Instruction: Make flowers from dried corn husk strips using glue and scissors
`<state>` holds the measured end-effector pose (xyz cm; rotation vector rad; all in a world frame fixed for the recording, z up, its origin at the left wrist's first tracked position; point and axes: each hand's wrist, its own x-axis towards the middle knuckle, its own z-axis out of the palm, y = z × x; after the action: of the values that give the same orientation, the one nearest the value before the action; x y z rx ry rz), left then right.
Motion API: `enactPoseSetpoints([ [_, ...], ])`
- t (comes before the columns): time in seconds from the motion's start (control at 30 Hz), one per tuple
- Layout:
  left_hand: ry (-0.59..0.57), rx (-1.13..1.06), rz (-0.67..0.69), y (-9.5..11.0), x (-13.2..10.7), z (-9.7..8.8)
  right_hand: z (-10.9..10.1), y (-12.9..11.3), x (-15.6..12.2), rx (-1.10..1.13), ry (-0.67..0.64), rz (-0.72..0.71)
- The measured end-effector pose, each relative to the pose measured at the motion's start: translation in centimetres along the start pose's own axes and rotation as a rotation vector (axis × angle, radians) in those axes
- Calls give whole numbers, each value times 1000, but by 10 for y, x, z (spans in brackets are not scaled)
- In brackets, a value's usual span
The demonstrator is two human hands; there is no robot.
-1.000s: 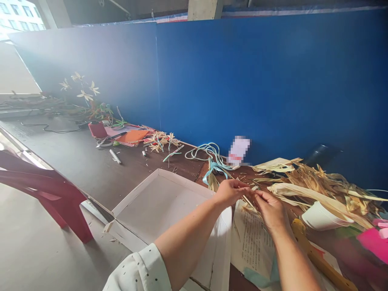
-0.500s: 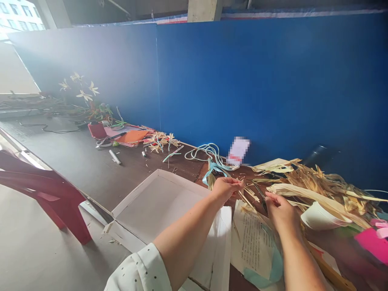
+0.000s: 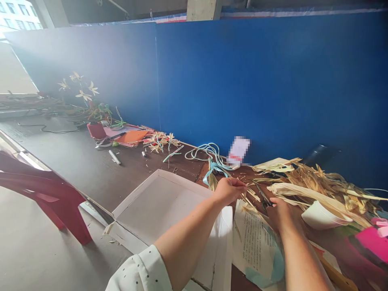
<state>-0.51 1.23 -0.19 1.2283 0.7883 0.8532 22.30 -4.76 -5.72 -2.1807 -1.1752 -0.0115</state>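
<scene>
My left hand (image 3: 230, 189) is closed in a pinch above the table, over scattered straw-coloured scraps. A tiny pale bit shows at its fingertips, too small to name. To its right, my right hand (image 3: 280, 212) has its fingers curled at the handles of dark scissors (image 3: 263, 197), whose blades point away to the upper left. Its fingertips are partly hidden. Dry corn husks (image 3: 321, 190) lie in a heap just beyond the right hand. Below the hands is a printed sheet (image 3: 253, 238), with translucent blue ribbon over its lower part.
An open white box (image 3: 169, 182) lies under my left forearm. Blue-green cord (image 3: 209, 151) and a propped white card (image 3: 239, 150) are by the blue partition (image 3: 257, 81). A white cup (image 3: 324, 216) lies tipped at right. A red chair (image 3: 60, 194) stands at left.
My left hand has shifted slightly right. My right hand has moved a little right and down, turning so that more of the scissors' handles shows beside its fingers.
</scene>
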Motion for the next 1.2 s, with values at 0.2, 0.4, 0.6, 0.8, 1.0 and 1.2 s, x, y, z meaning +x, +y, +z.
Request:
enactPoseSetpoints([
  [0.2,-51,483,169,3,-11,1,-12,-18,-2,-146,-7,52],
  [0.4,-61,737,297,-1,-15,5,-29,-43,-13,79,81,54],
  [0.6,-87,802,339,-9,-13,4,-41,-76,-36,703,52,220],
  [0.8,-99,869,337,-11,-13,5,-42,-81,-38,1061,-93,273],
  [1.0,-93,808,286,-11,-9,5,-44,-85,-40,1127,-142,352],
  [1.2,70,142,107,-4,-1,-2,-50,-91,-46,1192,-351,216],
])
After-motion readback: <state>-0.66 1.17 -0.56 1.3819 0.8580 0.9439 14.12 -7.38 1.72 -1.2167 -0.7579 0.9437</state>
